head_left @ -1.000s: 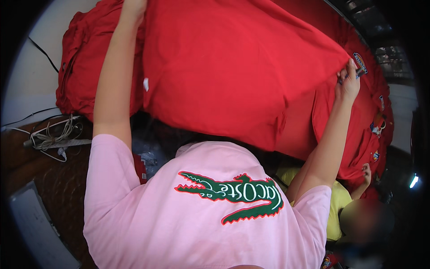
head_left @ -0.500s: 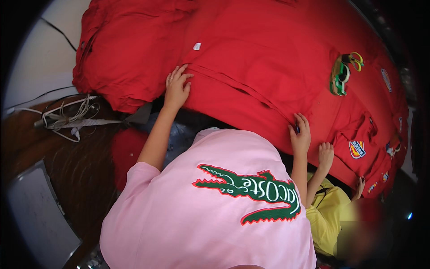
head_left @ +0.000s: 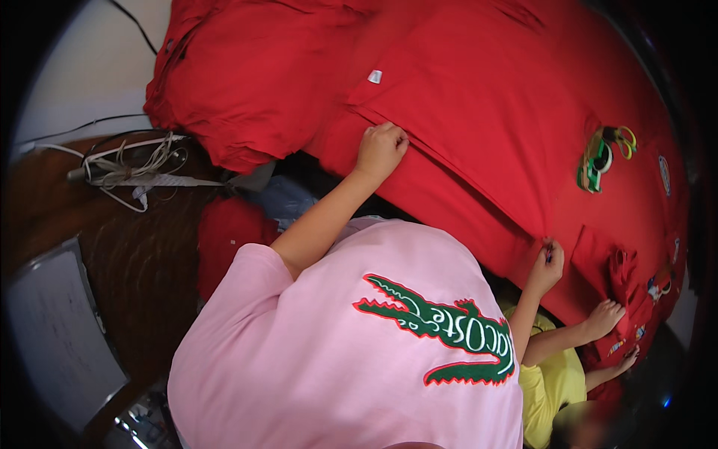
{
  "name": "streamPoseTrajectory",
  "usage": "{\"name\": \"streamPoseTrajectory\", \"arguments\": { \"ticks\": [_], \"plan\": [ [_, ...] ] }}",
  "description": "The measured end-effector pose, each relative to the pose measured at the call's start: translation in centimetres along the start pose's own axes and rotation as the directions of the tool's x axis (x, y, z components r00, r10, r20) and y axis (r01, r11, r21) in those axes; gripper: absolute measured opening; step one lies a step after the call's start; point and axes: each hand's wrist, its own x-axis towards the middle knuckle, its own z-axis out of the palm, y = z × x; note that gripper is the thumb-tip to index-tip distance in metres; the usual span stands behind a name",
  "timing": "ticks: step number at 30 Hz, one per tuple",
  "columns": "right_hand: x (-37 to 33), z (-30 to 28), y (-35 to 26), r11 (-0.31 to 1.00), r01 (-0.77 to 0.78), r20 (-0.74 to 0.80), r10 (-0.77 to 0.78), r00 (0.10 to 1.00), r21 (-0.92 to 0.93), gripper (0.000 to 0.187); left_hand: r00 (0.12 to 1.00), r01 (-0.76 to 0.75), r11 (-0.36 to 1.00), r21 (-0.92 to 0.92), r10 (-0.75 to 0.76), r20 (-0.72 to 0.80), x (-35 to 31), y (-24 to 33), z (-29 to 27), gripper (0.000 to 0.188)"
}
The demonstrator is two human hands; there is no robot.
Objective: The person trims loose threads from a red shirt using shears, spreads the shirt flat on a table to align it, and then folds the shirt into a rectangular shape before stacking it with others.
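Observation:
A red garment (head_left: 464, 127) is spread flat in front of me, a small white label (head_left: 375, 76) on its far left part. My left hand (head_left: 381, 153) is closed at its near edge, the fingers pinching the cloth. Farther right, my right hand (head_left: 547, 268) is closed at the garment's near right corner, gripping the cloth there. A small dark bluish thing shows between its fingers, too small to name. Between my hands the garment's edge runs in a straight slanting line, over more red cloth below it.
A heap of red garments (head_left: 239, 82) lies at the left. At the right are a green tape dispenser (head_left: 596, 166) and yellow-handled scissors (head_left: 627, 142). A co-worker's hand (head_left: 603, 320) is on a folded red garment (head_left: 607, 263). Cables and a power strip (head_left: 168, 180) lie at left.
My left hand has gone from lying open on the cloth to closed on its edge. My right hand has closed on the corner. The co-worker's hands have shifted the folded garment.

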Motion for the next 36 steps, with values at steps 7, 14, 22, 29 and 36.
{"name": "streamPoseTrajectory", "arguments": {
  "ticks": [7, 14, 22, 29, 36],
  "plan": [
    [-1.6, 2.4, -0.5, 0.995, 0.071, 0.131, -0.061, 0.990, -0.072, 0.018, 0.958, 0.199, 0.951, -0.235, -0.138, 0.251, -3.2, -0.7, -5.4, 0.013],
    [0.2, 1.6, 0.6, 1.000, 0.010, 0.241, -0.003, 0.971, -0.029, 0.020, 0.369, -0.158, 0.841, 0.518, -0.436, 0.820, -12.1, -6.0, -12.0, 0.015],
    [4.2, 7.6, -9.1, 0.966, 0.232, 0.203, -0.252, 0.946, 0.117, 0.024, 0.990, -0.117, 0.990, 0.079, 0.109, 0.093, -0.2, -2.9, -11.0, 0.027],
    [7.7, 15.9, -18.7, 0.903, 0.420, 0.511, -0.403, 0.759, 0.089, 0.034, 0.977, -0.206, 0.972, 0.111, 0.198, 0.075, 7.0, -7.3, -8.8, 0.031],
    [12.8, 16.2, -15.5, 0.557, -0.413, 0.475, 0.038, 0.879, 0.721, 0.012, 0.906, 0.414, 0.432, -0.801, -0.280, 0.317, 8.0, -7.1, -11.2, 0.023]
  ]
}}
